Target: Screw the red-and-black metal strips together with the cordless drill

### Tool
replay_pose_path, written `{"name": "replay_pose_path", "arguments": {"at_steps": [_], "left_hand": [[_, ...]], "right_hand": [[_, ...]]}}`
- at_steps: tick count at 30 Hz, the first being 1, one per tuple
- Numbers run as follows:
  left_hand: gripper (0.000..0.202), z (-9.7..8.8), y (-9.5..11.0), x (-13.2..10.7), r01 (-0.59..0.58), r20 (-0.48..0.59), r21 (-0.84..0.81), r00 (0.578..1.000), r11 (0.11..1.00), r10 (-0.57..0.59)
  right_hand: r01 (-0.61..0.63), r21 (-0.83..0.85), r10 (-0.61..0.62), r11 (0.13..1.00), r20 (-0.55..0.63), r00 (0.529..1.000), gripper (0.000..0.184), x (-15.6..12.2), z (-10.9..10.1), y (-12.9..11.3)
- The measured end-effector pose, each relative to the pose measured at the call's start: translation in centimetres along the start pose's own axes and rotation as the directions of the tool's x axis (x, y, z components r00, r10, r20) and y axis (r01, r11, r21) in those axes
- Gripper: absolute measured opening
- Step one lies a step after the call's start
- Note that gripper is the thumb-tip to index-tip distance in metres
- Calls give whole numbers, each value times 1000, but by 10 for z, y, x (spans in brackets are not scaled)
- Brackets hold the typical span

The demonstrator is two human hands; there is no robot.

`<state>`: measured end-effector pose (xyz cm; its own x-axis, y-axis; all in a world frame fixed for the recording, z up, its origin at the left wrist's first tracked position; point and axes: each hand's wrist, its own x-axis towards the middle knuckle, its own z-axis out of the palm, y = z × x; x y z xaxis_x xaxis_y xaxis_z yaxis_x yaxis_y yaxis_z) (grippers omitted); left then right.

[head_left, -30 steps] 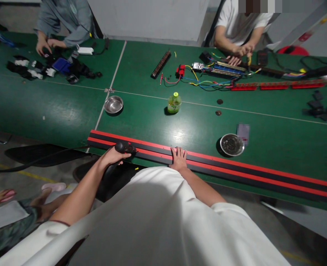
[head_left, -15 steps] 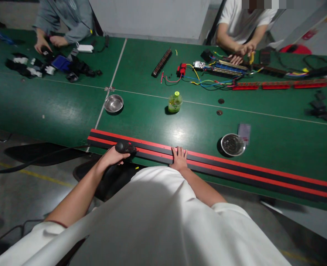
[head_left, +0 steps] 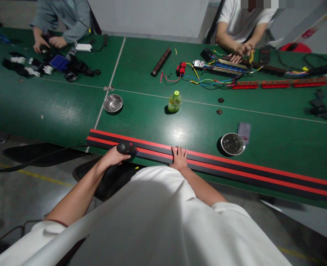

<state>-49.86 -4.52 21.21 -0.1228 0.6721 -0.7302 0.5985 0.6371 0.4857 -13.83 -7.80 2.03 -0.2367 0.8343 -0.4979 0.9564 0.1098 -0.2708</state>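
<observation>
A long red and black strip (head_left: 235,173) lies along the near edge of the green table (head_left: 55,107). My left hand (head_left: 112,157) is closed around a black power screwdriver (head_left: 126,148) whose tip rests on the strip's left part. My right hand (head_left: 179,159) lies flat on the strip near its middle, fingers stretched out, holding nothing.
A steel bowl of small dark parts (head_left: 231,143) stands just beyond the strip; an empty steel bowl (head_left: 113,103) and a green bottle (head_left: 174,102) sit further back. Two other people work at the far side among wires (head_left: 207,79) and black parts (head_left: 55,66). A black cable (head_left: 27,162) trails left.
The hands and strip have stayed put. A person's feet seen on the floor at the lower left one second ago are gone from view.
</observation>
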Motion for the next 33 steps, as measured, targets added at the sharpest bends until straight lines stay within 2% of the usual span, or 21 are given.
{"name": "replay_pose_path", "arguments": {"at_steps": [11, 19, 26, 33], "left_hand": [[37, -1, -12, 9, -19, 9, 60, 1000, 998, 18], [34, -2, -10, 8, -7, 9, 9, 1000, 1000, 7], [36, -3, -11, 10, -19, 16, 35, 1000, 999, 18], [29, -4, -7, 10, -18, 18, 119, 1000, 993, 16]], "right_hand": [[-4, 0, 4, 1000, 12, 1000, 123, 0, -2, -1], [3, -4, -3, 1000, -6, 1000, 125, 0, 1, 0], [2, -1, -2, 1000, -4, 1000, 123, 1, 1, 0], [-3, -2, 3, 1000, 5, 1000, 123, 1, 0, -1]]}}
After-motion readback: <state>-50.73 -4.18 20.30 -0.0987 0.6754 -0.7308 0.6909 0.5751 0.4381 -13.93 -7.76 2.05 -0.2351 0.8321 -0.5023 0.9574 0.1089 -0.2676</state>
